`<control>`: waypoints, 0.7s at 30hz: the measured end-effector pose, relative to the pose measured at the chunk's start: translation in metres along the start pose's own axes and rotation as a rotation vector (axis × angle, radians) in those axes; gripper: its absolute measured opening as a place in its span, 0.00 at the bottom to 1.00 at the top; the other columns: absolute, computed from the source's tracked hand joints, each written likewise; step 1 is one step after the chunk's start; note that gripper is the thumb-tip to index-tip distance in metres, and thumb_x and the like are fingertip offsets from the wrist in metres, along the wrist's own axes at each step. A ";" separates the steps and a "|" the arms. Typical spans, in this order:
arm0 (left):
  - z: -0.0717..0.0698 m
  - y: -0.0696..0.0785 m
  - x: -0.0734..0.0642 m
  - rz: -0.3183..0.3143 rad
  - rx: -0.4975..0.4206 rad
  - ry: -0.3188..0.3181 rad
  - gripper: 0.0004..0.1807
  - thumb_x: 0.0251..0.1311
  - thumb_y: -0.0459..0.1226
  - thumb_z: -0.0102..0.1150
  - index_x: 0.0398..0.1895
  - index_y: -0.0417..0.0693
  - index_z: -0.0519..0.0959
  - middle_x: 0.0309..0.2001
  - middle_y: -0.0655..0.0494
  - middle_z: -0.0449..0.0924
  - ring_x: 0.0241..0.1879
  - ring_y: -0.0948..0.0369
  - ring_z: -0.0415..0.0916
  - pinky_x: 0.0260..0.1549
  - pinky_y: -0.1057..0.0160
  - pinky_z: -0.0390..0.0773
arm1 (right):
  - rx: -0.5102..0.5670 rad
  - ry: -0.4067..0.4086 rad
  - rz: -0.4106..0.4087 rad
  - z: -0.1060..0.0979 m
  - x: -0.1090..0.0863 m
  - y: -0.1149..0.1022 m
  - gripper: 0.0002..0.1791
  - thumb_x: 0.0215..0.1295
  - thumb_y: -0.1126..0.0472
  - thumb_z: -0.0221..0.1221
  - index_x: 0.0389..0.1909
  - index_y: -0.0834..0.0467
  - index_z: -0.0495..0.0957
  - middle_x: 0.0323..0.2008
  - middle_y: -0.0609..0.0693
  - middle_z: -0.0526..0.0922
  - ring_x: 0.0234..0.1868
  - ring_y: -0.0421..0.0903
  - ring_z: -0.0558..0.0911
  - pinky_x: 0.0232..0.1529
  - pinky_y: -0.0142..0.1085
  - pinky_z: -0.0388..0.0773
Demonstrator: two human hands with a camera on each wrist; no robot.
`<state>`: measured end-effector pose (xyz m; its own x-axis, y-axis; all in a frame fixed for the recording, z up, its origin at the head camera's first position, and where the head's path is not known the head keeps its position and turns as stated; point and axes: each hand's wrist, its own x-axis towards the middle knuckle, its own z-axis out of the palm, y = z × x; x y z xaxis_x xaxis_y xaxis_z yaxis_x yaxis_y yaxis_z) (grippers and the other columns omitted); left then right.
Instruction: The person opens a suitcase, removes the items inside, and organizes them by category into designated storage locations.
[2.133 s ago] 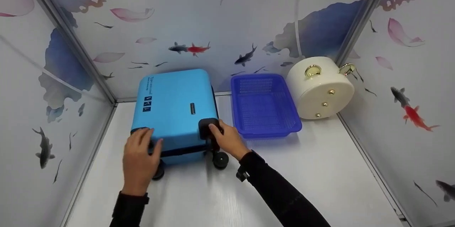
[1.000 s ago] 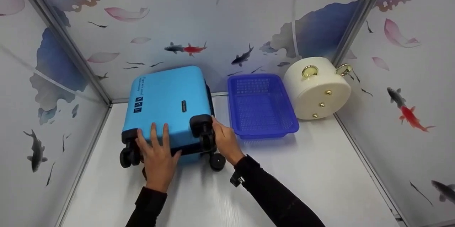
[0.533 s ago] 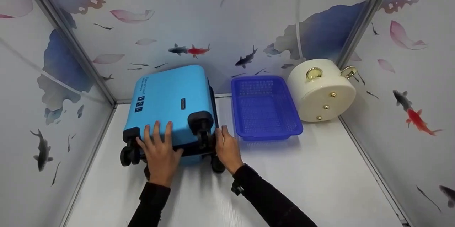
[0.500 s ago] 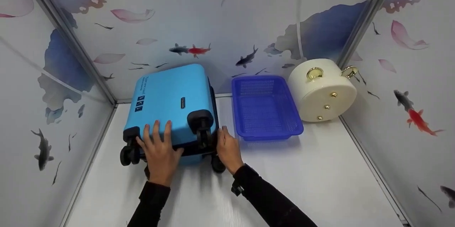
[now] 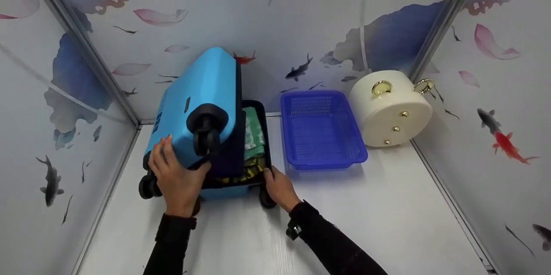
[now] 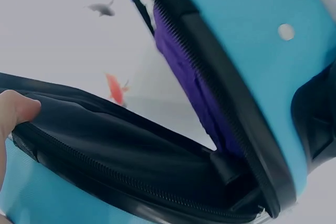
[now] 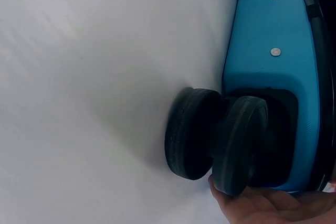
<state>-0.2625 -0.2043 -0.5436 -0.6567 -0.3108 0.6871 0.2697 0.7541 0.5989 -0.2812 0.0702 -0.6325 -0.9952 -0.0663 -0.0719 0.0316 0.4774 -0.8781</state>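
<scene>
A light blue suitcase lies on the white table with its lid raised and tilted to the left. My left hand grips the lid's front edge, fingers over the outer shell. Its thumb hooks over the zipped rim in the left wrist view. At the front right corner of the lower half, my right hand holds the rim beside a black wheel. Inside show a folded green cloth and a yellow-and-black patterned cloth. Purple fabric lines the opening; the lid hides the rest.
A blue plastic basket stands right of the suitcase. Beyond it, a round cream case with gold rings leans near the right wall. Printed panels with metal corner posts enclose the table on three sides.
The suitcase lid has swung up and left, uncovering the clothes inside. My left hand has moved slightly left with it. My right hand has shifted from the lid's wheel corner to the lower rim.
</scene>
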 end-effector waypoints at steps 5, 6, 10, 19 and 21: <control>-0.008 -0.003 0.014 -0.058 -0.062 0.023 0.63 0.47 0.53 0.90 0.86 0.52 0.63 0.80 0.40 0.66 0.79 0.41 0.62 0.70 0.28 0.72 | 0.012 0.023 -0.002 -0.006 -0.002 0.005 0.33 0.92 0.43 0.41 0.79 0.62 0.73 0.74 0.66 0.80 0.78 0.65 0.76 0.79 0.60 0.72; -0.010 -0.005 0.018 -0.071 -0.075 0.031 0.64 0.47 0.53 0.90 0.86 0.51 0.63 0.80 0.40 0.67 0.79 0.42 0.63 0.72 0.29 0.70 | 0.017 0.026 -0.004 -0.008 -0.002 0.006 0.33 0.92 0.42 0.41 0.79 0.62 0.73 0.75 0.66 0.79 0.78 0.65 0.76 0.80 0.60 0.71; -0.020 -0.008 0.032 -0.162 -0.196 0.070 0.63 0.47 0.47 0.91 0.87 0.54 0.63 0.81 0.47 0.68 0.79 0.49 0.65 0.77 0.36 0.65 | 0.029 0.046 -0.019 -0.013 -0.003 0.012 0.37 0.92 0.41 0.40 0.83 0.66 0.66 0.79 0.68 0.73 0.81 0.66 0.72 0.82 0.59 0.68; -0.054 -0.009 0.055 -0.444 -0.515 0.092 0.64 0.59 0.37 0.83 0.92 0.57 0.48 0.88 0.53 0.57 0.84 0.57 0.59 0.85 0.56 0.58 | 0.103 0.008 0.046 -0.017 -0.006 0.030 0.49 0.85 0.26 0.41 0.89 0.59 0.56 0.86 0.62 0.63 0.87 0.64 0.62 0.86 0.61 0.59; -0.059 -0.023 0.057 -0.577 -0.559 0.072 0.65 0.63 0.42 0.81 0.92 0.62 0.44 0.89 0.55 0.52 0.86 0.58 0.55 0.87 0.55 0.54 | 0.116 0.005 0.048 -0.017 -0.008 0.033 0.50 0.84 0.25 0.41 0.89 0.57 0.55 0.87 0.61 0.62 0.88 0.63 0.62 0.86 0.61 0.59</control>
<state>-0.2645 -0.2734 -0.4934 -0.7579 -0.6139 0.2206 0.2274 0.0683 0.9714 -0.2740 0.1015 -0.6532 -0.9927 -0.0414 -0.1130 0.0894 0.3751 -0.9227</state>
